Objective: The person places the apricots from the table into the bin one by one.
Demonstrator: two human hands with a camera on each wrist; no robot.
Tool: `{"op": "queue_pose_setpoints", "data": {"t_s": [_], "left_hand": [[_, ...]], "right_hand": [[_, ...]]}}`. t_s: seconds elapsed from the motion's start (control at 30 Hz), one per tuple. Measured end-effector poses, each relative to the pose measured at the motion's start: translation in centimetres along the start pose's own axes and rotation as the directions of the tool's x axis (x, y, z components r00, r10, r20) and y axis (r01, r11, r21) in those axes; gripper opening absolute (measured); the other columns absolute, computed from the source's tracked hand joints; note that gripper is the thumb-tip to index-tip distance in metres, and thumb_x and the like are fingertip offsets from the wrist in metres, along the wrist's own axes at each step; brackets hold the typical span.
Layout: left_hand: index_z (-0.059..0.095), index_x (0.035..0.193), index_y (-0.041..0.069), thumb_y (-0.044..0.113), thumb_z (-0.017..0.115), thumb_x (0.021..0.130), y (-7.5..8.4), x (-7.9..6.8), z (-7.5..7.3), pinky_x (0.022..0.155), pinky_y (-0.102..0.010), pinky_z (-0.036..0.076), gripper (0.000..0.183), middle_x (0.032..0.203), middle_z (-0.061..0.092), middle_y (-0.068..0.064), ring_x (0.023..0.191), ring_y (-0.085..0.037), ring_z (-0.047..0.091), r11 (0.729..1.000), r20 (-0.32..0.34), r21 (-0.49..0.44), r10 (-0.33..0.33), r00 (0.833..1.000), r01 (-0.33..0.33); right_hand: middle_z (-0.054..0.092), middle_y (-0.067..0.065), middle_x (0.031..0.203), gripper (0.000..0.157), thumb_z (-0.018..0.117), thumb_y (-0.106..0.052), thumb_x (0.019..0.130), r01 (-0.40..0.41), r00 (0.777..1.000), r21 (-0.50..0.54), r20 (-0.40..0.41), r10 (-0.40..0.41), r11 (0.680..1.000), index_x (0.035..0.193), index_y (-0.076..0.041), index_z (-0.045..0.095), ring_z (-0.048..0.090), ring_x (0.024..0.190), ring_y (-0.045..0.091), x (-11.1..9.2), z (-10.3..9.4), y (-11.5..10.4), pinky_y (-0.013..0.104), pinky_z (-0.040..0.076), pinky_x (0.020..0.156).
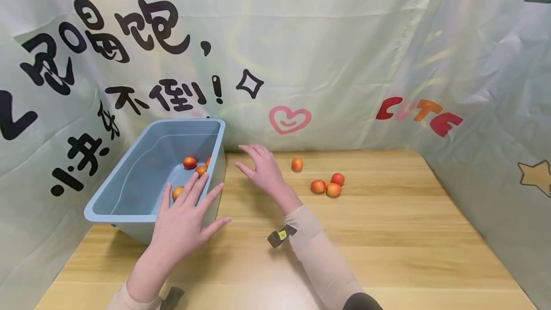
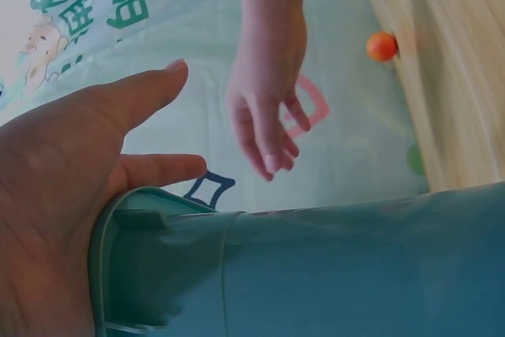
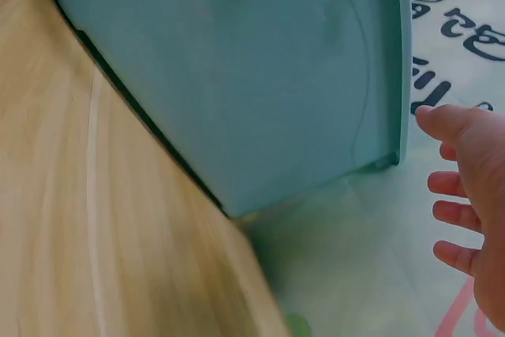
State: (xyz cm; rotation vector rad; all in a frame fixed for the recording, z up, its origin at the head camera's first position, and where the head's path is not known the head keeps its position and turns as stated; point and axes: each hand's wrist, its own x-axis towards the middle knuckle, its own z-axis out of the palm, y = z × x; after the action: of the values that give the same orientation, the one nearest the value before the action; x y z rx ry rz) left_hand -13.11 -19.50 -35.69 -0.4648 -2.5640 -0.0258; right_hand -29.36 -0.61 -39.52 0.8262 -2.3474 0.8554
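Observation:
A blue plastic tub (image 1: 125, 217) stands at the left of the table, with several small orange-red fruits (image 1: 189, 162) like cherry tomatoes lying inside. My left hand (image 1: 181, 226) is spread over its near right rim, fingers straight and holding nothing. Whether it touches the rim I cannot tell. Just right of the tub, my right hand (image 1: 267, 171) hovers with fingers extended and nothing in it; the right wrist view shows that hand (image 3: 481, 187) apart from the tub's outer wall (image 3: 237, 76). Farther right, several more of these fruits (image 1: 318, 186) lie on the table, one set off from a close group.
The tub stands on a wooden table (image 1: 409, 252). Behind and at both sides hangs a pale printed curtain (image 1: 336, 51) with lettering, a pink heart and a star. Each forearm wears a dark strap, the right one with a small device (image 1: 281, 236).

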Motion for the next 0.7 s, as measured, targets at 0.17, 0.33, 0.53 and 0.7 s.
{"op": "queue_pose_setpoints", "data": {"t_s": [0.17,0.33,0.53,0.7], "left_hand": [[0.055,0.138,0.030,0.068,0.063,0.076,0.0,-0.1,0.0,0.109,-0.070,0.025,0.073,0.150,0.047,-0.010,0.142,-0.030,0.039,1.000,-0.017,-0.003,0.008,1.000,-0.008],[0.055,0.138,0.030,0.070,0.060,0.078,-0.1,0.0,0.0,0.107,-0.069,0.026,0.073,0.148,0.049,-0.011,0.142,-0.029,0.040,1.000,-0.030,0.006,0.018,0.999,-0.018],[0.055,0.138,0.029,0.071,0.057,0.079,-0.1,0.0,0.0,0.106,-0.069,0.028,0.072,0.148,0.049,-0.011,0.143,-0.029,0.039,1.000,-0.037,0.010,0.026,0.999,-0.026],[0.055,0.138,0.029,0.068,0.063,0.077,0.0,0.0,0.0,0.108,-0.069,0.027,0.073,0.149,0.048,-0.011,0.142,-0.029,0.040,1.000,-0.026,-0.002,0.018,0.999,-0.018]], "right_hand": [[0.064,0.006,0.127,0.048,0.067,-0.036,0.091,-0.038,0.999,-0.019,0.013,0.038,0.999,0.133,-0.013,0.058,0.056,0.123,0.023,-0.3,0.0,1.1,0.042,0.043,0.109],[0.063,0.006,0.129,0.048,0.066,-0.036,0.092,-0.103,0.994,-0.019,0.021,0.104,0.994,0.133,-0.013,0.058,0.055,0.125,0.024,-0.4,-0.4,2.1,0.043,0.043,0.108],[0.062,0.006,0.131,0.048,0.067,-0.034,0.092,-0.166,0.986,-0.001,0.030,0.166,0.986,0.133,-0.013,0.058,0.053,0.127,0.025,-0.6,-0.7,3.2,0.045,0.041,0.110],[0.061,0.007,0.133,0.048,0.068,-0.034,0.091,-0.224,0.974,0.015,0.036,0.224,0.974,0.133,-0.011,0.058,0.051,0.128,0.027,-0.9,-1.1,4.2,0.047,0.039,0.111]]}}
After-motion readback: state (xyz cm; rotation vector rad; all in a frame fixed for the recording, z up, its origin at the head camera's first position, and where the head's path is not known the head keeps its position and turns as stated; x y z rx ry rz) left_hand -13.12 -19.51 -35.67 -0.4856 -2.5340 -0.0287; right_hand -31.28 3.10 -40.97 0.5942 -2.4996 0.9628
